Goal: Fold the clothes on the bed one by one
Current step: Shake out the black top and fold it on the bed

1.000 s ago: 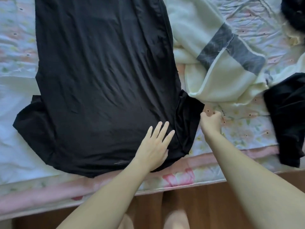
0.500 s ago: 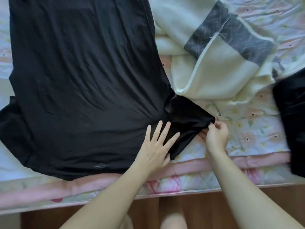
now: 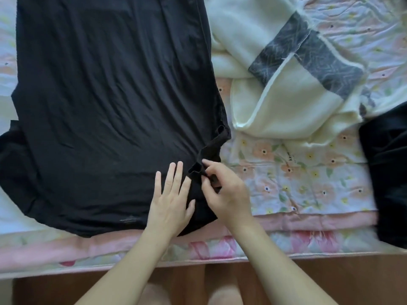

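The black T-shirt (image 3: 105, 106) lies spread flat on the near part of the bed, its shoulders toward the bed's edge and its body running away up the mattress. A second ago its right sleeve (image 3: 211, 150) stuck out sideways over the floral sheet; now that sleeve has been drawn in and bunched against the shirt's side, so the first fold of this garment is under way. The right hand (image 3: 226, 192) has the sleeve's cuff pinched between thumb and curled fingers, carrying it inward, while the left hand (image 3: 170, 201) lies flat with fingers straight and spread, pressing the shirt's shoulder down so the cloth does not slide. The left sleeve (image 3: 11, 155), from what I can see, is not yet folded and lies out flat at the far side. Just beside the shirt to the right sits a rumpled cream garment with a grey patterned band (image 3: 286, 100), and further right a heap of black clothing (image 3: 385, 172), both waiting their turn. Under it all is the flowered bedsheet (image 3: 297, 179), with wooden floor (image 3: 352, 280) below the bed's edge.
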